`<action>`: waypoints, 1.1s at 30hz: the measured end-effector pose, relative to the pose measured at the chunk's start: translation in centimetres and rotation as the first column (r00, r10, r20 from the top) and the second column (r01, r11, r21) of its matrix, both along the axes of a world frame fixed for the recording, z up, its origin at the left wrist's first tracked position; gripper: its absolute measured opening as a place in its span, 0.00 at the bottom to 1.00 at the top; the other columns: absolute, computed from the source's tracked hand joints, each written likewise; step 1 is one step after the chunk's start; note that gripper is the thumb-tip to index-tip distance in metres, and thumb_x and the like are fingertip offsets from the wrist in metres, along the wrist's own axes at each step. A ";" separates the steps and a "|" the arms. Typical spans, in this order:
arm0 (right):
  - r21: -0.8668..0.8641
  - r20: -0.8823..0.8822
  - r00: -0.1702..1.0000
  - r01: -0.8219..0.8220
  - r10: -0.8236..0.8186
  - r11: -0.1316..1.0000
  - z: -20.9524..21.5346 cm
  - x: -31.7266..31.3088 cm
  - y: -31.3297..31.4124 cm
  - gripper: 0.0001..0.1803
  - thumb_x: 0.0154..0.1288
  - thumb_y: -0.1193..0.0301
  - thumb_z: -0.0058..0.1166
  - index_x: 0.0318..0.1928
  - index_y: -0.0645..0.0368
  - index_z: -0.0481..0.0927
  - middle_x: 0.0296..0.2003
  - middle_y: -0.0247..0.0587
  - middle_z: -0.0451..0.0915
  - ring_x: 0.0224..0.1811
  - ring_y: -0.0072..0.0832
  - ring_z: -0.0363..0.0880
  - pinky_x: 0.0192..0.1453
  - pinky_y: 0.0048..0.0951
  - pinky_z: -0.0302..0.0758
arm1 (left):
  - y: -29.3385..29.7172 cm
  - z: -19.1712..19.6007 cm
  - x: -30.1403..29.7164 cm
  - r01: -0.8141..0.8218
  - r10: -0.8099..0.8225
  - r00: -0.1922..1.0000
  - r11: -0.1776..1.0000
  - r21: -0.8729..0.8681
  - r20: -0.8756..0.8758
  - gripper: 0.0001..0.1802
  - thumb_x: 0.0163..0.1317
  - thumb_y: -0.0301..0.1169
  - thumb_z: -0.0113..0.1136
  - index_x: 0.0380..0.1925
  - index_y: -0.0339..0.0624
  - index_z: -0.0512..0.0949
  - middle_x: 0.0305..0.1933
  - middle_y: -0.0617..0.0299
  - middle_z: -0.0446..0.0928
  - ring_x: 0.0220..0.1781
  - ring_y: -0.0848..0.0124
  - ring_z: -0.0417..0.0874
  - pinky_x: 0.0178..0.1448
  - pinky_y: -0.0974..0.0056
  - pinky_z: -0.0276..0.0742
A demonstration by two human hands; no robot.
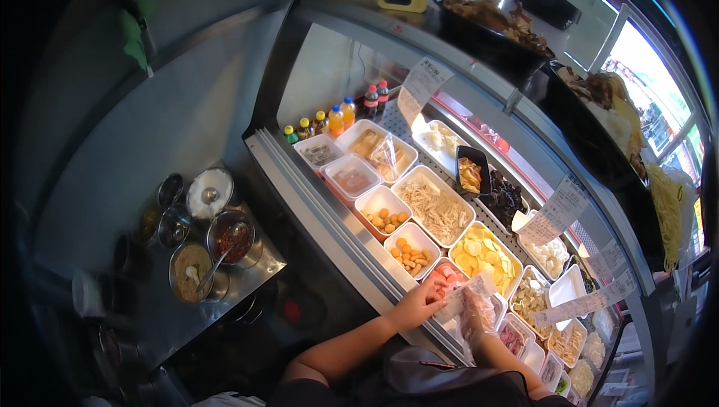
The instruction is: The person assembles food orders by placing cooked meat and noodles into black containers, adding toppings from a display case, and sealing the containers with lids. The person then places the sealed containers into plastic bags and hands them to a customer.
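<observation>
Head view: white rectangular paper slip (469, 293), held

Lay just right of the round pink slices (449, 272); long axis rose rightward. Bare left hand (421, 307): grip clamped on its lower-left end. Transparent-gloved right hand (478, 319): by its upper-right end, nearer side; grip closure could not be told.

A small food shop, behind the counter

A lit display case (318, 214) holds white tubs (377, 198) of food and bottled drinks (335, 119); printed slips (558, 208) hang on it, seasoning pots (219, 287) stand at left, and the right hand (477, 316) wears a clear plastic glove.
</observation>
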State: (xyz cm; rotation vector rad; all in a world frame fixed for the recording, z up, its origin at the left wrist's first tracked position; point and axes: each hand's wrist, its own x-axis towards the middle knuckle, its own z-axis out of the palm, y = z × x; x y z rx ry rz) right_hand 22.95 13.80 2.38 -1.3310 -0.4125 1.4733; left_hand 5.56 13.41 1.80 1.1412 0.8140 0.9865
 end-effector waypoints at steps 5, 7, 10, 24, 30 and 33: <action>0.010 0.088 0.995 0.053 -0.054 0.999 0.2 3.7 -1.2 0.18 0.59 0.71 0.58 0.49 0.59 0.70 0.40 0.39 0.76 0.43 0.34 0.77 0.50 0.36 0.75 | 8.2 7.6 -6.2 -0.342 0.669 0.737 0.489 0.802 -0.094 0.24 0.59 0.32 0.59 0.55 0.38 0.69 0.57 0.50 0.71 0.62 0.55 0.69 0.65 0.56 0.61; -0.032 0.128 0.989 0.082 -0.078 0.996 0.5 4.5 -1.6 0.20 0.59 0.71 0.59 0.50 0.59 0.69 0.42 0.40 0.75 0.46 0.35 0.76 0.53 0.38 0.74 | 11.6 12.4 -8.0 -0.339 0.796 0.604 0.311 0.888 -0.048 0.27 0.60 0.33 0.56 0.59 0.38 0.65 0.64 0.47 0.62 0.68 0.52 0.60 0.69 0.50 0.53; -0.100 0.140 0.981 0.150 -0.135 0.984 1.7 4.1 -2.6 0.20 0.59 0.73 0.56 0.51 0.62 0.68 0.43 0.43 0.75 0.45 0.36 0.76 0.52 0.39 0.74 | 16.9 15.9 -8.1 -0.334 0.908 0.419 0.143 0.932 0.011 0.31 0.65 0.43 0.49 0.63 0.38 0.60 0.69 0.46 0.54 0.72 0.49 0.50 0.72 0.45 0.43; 0.027 0.071 0.991 0.108 -0.110 0.994 0.6 6.9 -4.4 0.21 0.59 0.71 0.59 0.50 0.62 0.68 0.45 0.43 0.75 0.49 0.36 0.75 0.57 0.40 0.72 | 20.3 18.6 -2.6 -0.445 0.943 0.319 0.058 0.894 0.098 0.33 0.58 0.42 0.56 0.60 0.34 0.63 0.65 0.45 0.59 0.67 0.48 0.55 0.68 0.43 0.46; 0.013 0.105 0.977 0.187 -0.187 0.982 1.7 7.2 -3.8 0.22 0.57 0.74 0.58 0.51 0.64 0.68 0.45 0.45 0.75 0.47 0.40 0.76 0.55 0.43 0.73 | 21.1 20.0 -6.8 -0.554 0.933 0.303 0.006 0.833 0.196 0.23 0.55 0.39 0.61 0.50 0.43 0.72 0.55 0.50 0.67 0.59 0.53 0.62 0.63 0.50 0.56; 0.023 0.076 0.971 0.227 -0.228 0.974 2.2 7.5 -4.0 0.22 0.57 0.74 0.58 0.52 0.65 0.68 0.45 0.46 0.75 0.47 0.41 0.75 0.54 0.45 0.72 | 23.6 25.9 -9.0 -0.651 0.962 0.268 0.215 0.728 -0.045 0.21 0.58 0.46 0.57 0.42 0.40 0.78 0.45 0.51 0.73 0.53 0.55 0.68 0.58 0.55 0.62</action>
